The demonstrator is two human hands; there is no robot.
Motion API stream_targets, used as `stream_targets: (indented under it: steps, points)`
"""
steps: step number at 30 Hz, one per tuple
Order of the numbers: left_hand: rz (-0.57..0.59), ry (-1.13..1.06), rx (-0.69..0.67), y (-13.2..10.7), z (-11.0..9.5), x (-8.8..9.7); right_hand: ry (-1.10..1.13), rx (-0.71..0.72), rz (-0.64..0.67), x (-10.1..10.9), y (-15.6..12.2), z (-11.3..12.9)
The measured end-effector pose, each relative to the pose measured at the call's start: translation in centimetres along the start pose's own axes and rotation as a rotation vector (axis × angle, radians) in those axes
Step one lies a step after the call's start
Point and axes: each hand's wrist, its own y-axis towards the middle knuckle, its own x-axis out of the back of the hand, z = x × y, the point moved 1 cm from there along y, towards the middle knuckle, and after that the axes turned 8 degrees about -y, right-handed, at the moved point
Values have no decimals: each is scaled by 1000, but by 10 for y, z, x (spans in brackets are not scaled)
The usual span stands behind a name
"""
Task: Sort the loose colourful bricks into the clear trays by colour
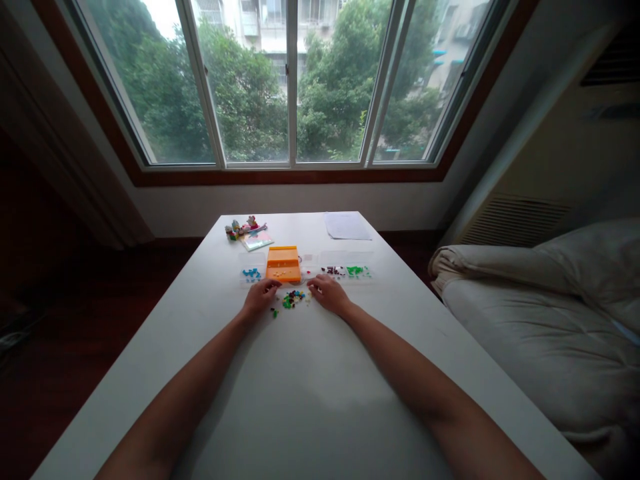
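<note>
Both my arms reach out over a white table (300,400). My left hand (261,295) and my right hand (327,292) rest on the tabletop on either side of a small heap of tiny coloured bricks (293,299). The fingers of both hands curl down toward the heap, too small to tell if they pinch anything. Just beyond the heap lies an orange tray (283,264). Left of it is a clear box with blue bricks (251,273). Right of it is a clear box with dark and green bricks (346,270).
A small built model and a booklet (249,233) sit at the table's far left, a sheet of paper (347,225) at the far right. A bed with grey bedding (540,313) stands to the right. A wide window (290,80) faces the table.
</note>
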Motion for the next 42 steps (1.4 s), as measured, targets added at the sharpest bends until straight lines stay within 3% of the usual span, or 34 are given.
stream_targets:
  steps: [7,18,42]
  points:
    - [18,18,14,1,-2,0,-188,68,45,-11,7,27]
    - [22,15,54,1,1,-3,-225,26,146,-8,9,29]
    - [42,42,44,1,1,-1,-149,68,93,-9,7,26]
